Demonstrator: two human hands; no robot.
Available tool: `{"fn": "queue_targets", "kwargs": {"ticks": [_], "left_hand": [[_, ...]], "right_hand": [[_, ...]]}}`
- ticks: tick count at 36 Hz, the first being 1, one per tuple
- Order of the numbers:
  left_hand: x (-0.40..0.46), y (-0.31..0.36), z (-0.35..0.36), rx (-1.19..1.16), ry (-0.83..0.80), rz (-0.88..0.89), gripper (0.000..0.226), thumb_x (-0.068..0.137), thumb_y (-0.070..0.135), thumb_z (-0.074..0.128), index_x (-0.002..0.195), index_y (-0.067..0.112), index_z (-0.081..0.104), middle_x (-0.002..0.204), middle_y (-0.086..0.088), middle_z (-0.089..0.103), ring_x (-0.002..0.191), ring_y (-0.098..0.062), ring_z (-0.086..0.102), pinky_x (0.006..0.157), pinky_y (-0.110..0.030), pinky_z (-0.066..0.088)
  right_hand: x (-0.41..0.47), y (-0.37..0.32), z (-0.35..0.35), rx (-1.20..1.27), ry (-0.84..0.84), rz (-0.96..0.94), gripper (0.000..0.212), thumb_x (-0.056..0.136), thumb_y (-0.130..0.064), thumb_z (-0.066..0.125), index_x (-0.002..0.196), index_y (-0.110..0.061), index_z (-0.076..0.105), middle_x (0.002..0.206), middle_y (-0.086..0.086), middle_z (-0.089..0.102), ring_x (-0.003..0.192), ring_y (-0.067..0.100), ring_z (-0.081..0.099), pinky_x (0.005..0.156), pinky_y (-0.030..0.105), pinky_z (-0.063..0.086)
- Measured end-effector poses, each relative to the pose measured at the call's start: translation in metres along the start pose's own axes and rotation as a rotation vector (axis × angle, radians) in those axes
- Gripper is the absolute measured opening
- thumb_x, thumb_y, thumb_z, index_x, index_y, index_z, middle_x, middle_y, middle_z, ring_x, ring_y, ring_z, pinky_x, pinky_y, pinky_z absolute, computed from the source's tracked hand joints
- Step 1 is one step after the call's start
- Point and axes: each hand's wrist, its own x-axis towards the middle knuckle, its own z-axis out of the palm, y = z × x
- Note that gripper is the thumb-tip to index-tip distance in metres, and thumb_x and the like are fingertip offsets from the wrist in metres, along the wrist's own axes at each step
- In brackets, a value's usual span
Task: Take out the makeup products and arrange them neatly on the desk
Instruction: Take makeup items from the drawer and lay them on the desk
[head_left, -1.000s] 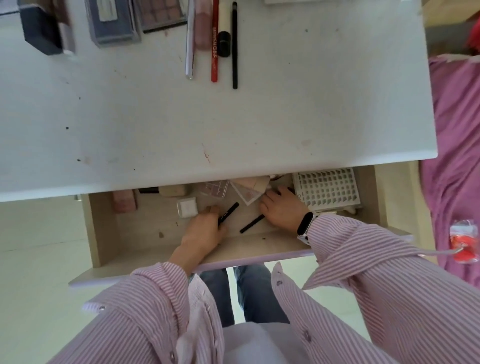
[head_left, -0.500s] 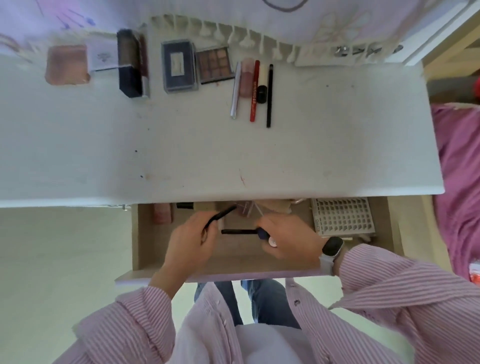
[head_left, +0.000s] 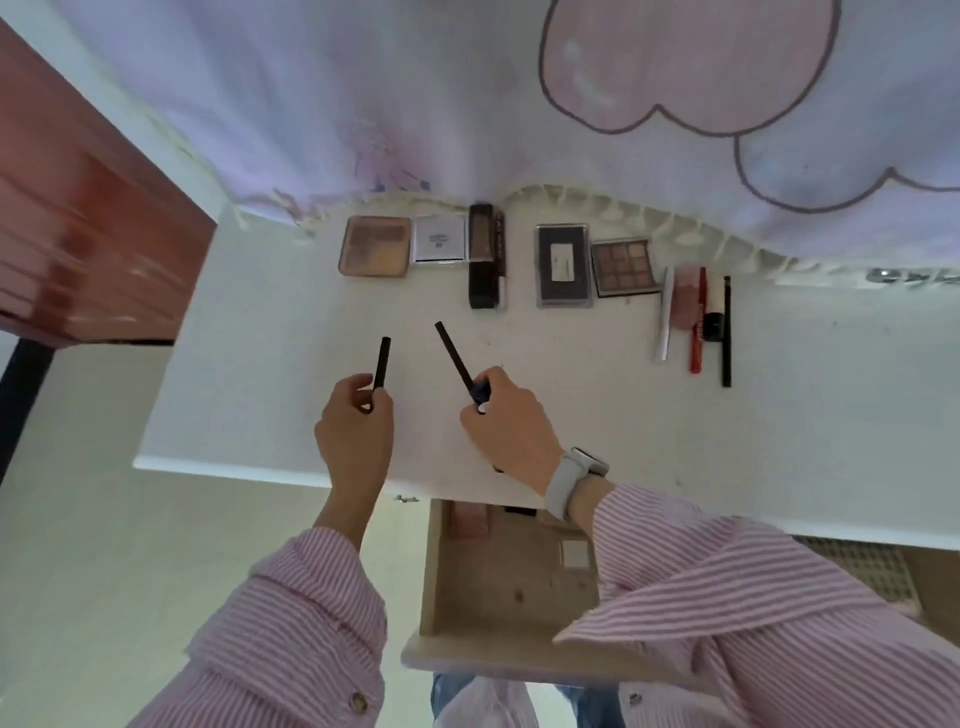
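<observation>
My left hand (head_left: 355, 431) grips a short black pencil (head_left: 382, 362) that points up over the white desk (head_left: 675, 415). My right hand (head_left: 511, 423) grips a longer black pencil (head_left: 453, 354) with a dark blue end, tilted up and left. Along the desk's back edge lie a tan compact (head_left: 375, 253), a white square case (head_left: 439, 244), a dark box (head_left: 485, 254), a dark palette (head_left: 563, 265), a brown eyeshadow palette (head_left: 622, 266) and several pens and tubes (head_left: 696, 322).
The open wooden drawer (head_left: 498, 587) sits below the desk edge, holding a pink item (head_left: 470, 521) and a small white square (head_left: 575, 554). A white grid tray (head_left: 857, 569) lies at its right. A pale curtain (head_left: 467, 104) hangs behind the desk; a red-brown cabinet (head_left: 78, 223) stands left.
Both hands have lifted out of the drawer, each with a black pencil, and now hold them above the desk. The view has tilted up toward the curtain.
</observation>
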Motion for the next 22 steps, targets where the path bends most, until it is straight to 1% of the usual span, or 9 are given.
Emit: {"fn": "queue_targets", "kwargs": {"ticks": [4,6,9,12,14,16,18,20,22], "left_hand": [[0.048,-0.006,-0.004,0.021,-0.062,0.033,0.025,0.089,0.019,0.053,0.112,0.012,0.061,0.091,0.003,0.062,0.084,-0.016,0.057,0.073,-0.023,0.038],[0.068,-0.011,-0.005,0.034,-0.118,0.084,0.025,0.089,0.018,0.055,0.113,0.012,0.06,0.095,-0.001,0.063,0.086,-0.017,0.058,0.075,-0.024,0.04],[0.097,-0.013,-0.008,0.075,-0.181,0.173,0.028,0.09,0.017,0.055,0.117,0.011,0.058,0.105,-0.006,0.06,0.089,-0.018,0.058,0.078,-0.022,0.038],[0.116,-0.013,-0.01,0.112,-0.211,0.244,0.032,0.092,0.02,0.053,0.123,0.01,0.056,0.113,-0.007,0.057,0.086,-0.012,0.053,0.077,-0.018,0.035],[0.122,-0.017,-0.011,0.139,-0.224,0.296,0.034,0.093,0.021,0.051,0.126,0.011,0.054,0.119,-0.007,0.055,0.093,-0.016,0.055,0.079,-0.02,0.036],[0.124,-0.023,-0.012,0.15,-0.237,0.383,0.036,0.093,0.019,0.05,0.127,0.01,0.054,0.122,-0.01,0.055,0.105,-0.024,0.052,0.088,-0.025,0.037],[0.123,-0.032,-0.01,0.143,-0.255,0.478,0.039,0.091,0.023,0.046,0.127,0.008,0.054,0.122,-0.011,0.057,0.109,-0.027,0.049,0.094,-0.027,0.033],[0.119,-0.04,-0.009,0.145,-0.258,0.535,0.047,0.089,0.031,0.038,0.127,0.009,0.054,0.124,-0.007,0.058,0.113,-0.025,0.046,0.098,-0.032,0.032],[0.115,-0.046,-0.008,0.166,-0.253,0.541,0.052,0.088,0.035,0.034,0.131,0.011,0.051,0.131,-0.004,0.055,0.118,-0.019,0.037,0.095,-0.032,0.026]], "right_hand": [[0.039,-0.035,0.034,-0.047,0.046,0.105,0.015,0.087,-0.019,0.047,0.101,-0.014,0.045,0.089,0.003,0.054,0.073,0.023,0.053,0.062,0.03,0.046],[0.056,-0.05,0.046,-0.038,0.062,0.141,0.013,0.088,-0.019,0.047,0.099,-0.013,0.043,0.093,0.005,0.055,0.079,0.024,0.054,0.066,0.03,0.045],[0.08,-0.07,0.056,-0.016,0.089,0.166,0.022,0.089,-0.02,0.049,0.106,-0.007,0.046,0.108,0.011,0.054,0.092,0.027,0.054,0.072,0.029,0.041],[0.095,-0.081,0.055,0.06,0.106,0.186,0.024,0.089,-0.02,0.049,0.107,-0.005,0.047,0.101,0.011,0.051,0.083,0.022,0.049,0.068,0.03,0.041],[0.099,-0.082,0.052,0.105,0.116,0.207,0.031,0.09,-0.019,0.049,0.117,-0.005,0.046,0.099,0.008,0.049,0.084,0.021,0.048,0.07,0.033,0.047],[0.103,-0.081,0.05,0.118,0.133,0.204,0.042,0.09,-0.017,0.05,0.13,-0.008,0.04,0.11,0.01,0.048,0.092,0.022,0.049,0.078,0.036,0.049],[0.107,-0.08,0.049,0.124,0.144,0.185,0.057,0.089,-0.017,0.052,0.141,-0.013,0.028,0.126,0.011,0.042,0.104,0.024,0.048,0.084,0.034,0.047],[0.108,-0.079,0.05,0.13,0.147,0.142,0.067,0.09,-0.016,0.053,0.146,-0.016,0.017,0.13,0.01,0.039,0.109,0.023,0.047,0.082,0.028,0.042],[0.108,-0.079,0.052,0.129,0.166,0.094,0.067,0.091,-0.016,0.052,0.147,-0.017,0.016,0.13,0.01,0.04,0.111,0.022,0.048,0.085,0.025,0.04]]}}
